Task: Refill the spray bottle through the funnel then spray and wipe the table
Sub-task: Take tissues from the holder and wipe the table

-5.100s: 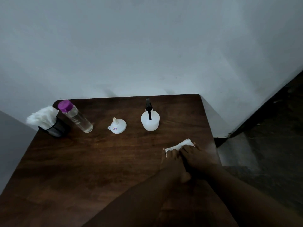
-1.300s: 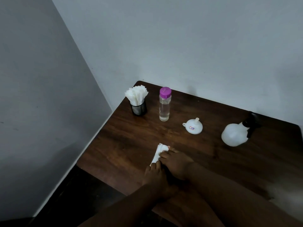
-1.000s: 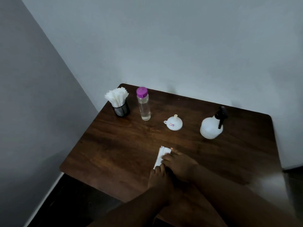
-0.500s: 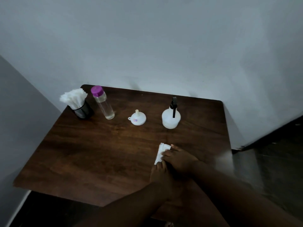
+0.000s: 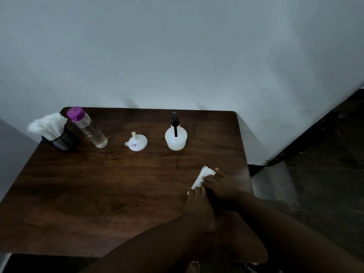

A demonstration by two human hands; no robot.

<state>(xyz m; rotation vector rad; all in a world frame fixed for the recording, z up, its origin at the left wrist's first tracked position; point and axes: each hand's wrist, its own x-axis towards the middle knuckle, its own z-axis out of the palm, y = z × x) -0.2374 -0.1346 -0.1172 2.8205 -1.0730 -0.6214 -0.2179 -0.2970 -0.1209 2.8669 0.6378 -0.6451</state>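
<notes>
- White folded paper tissue [image 5: 202, 177] is lying near the dark wooden table's [image 5: 98, 194] right edge; you're pressing it with left hand [image 5: 198, 203] and right hand [image 5: 224, 187], fingers flat, nothing pinched.
- It's looking soft and flimsy, so I'd be grabbing the folded edge.

A dark wooden table [image 5: 118, 184] with rounded corners is seen from above. Four things are lined up along its far edge. A black holder [image 5: 61, 139] stuffed with white napkins [image 5: 47, 124] is placed at the far left corner, and a clear bottle [image 5: 88, 129] with a purple cap is stood just beside it. A white funnel [image 5: 136, 142] is set mouth down, spout up, followed by a white spray bottle [image 5: 175, 137] topped by a black nozzle. Nearer the right edge, well apart from that row, a folded white cloth [image 5: 202, 177] is laid flat on the wood and pressed down by the left hand [image 5: 199, 203] and the right hand [image 5: 222, 186].
</notes>
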